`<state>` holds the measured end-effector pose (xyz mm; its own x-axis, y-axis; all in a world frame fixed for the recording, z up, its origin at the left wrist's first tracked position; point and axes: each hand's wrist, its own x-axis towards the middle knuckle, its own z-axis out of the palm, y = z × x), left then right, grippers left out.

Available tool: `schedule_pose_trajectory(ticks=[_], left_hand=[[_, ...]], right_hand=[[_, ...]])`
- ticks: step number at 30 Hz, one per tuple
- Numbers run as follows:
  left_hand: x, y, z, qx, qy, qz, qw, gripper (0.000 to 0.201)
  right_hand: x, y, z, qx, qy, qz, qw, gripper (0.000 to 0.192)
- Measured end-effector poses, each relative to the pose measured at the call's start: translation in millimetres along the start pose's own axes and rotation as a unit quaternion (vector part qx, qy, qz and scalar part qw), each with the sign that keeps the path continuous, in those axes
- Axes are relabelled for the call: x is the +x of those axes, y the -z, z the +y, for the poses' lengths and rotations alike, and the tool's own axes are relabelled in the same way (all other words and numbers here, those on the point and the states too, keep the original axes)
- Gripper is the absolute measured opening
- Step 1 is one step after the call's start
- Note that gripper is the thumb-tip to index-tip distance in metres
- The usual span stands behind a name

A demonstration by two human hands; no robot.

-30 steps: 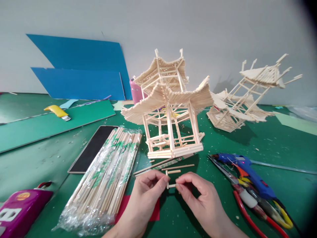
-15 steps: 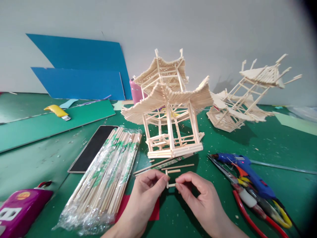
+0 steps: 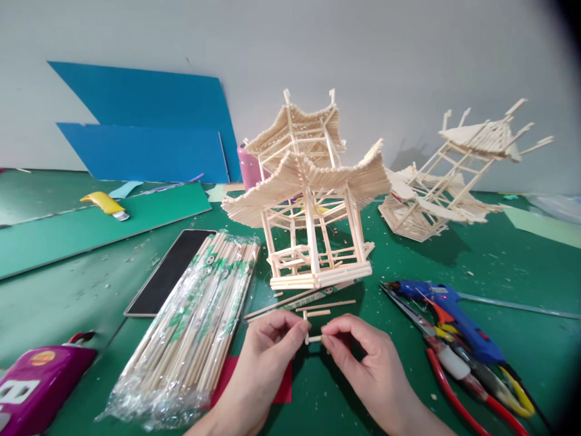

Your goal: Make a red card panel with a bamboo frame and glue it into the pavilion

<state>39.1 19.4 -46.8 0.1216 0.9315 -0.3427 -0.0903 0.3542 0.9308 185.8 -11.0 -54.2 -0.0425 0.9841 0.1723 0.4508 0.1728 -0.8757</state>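
Between thumb and fingers, my left hand (image 3: 275, 345) pinches a short upright wooden stick (image 3: 305, 326). Two short pieces stick out from it to the right, an upper stick (image 3: 319, 313) and a lower stick (image 3: 315, 340). My right hand (image 3: 365, 351) pinches the right end of the lower piece. Just beyond my hands stands a pavilion model (image 3: 313, 206) built of wooden sticks, with two curved roofs. Loose chopsticks (image 3: 281, 303), one in a printed paper sleeve, lie in front of its base.
A plastic-wrapped bundle of chopsticks (image 3: 195, 327) lies left, partly over a black phone-like slab (image 3: 170, 278). A blue glue gun (image 3: 458, 321) and red-handled pliers (image 3: 447, 387) lie right. A second stick model (image 3: 454, 175) leans behind. A yellow cutter (image 3: 105, 204) and purple power strip (image 3: 45, 387) are left.
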Motion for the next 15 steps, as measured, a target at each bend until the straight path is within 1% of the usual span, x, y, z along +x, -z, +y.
schedule_pose_trajectory(ticks=[12, 15], left_hand=[[-0.9, -0.6, 2.6, -0.002, 0.009, 0.004, 1.000, 0.020], [-1.6, 0.0, 0.8, 0.001, 0.012, -0.003, 1.000, 0.020]], right_hand=[[-0.4, 0.1, -1.1, -0.003, 0.004, -0.001, 1.000, 0.010], [-0.6, 0.2, -0.7, -0.004, 0.000, -0.002, 1.000, 0.009]])
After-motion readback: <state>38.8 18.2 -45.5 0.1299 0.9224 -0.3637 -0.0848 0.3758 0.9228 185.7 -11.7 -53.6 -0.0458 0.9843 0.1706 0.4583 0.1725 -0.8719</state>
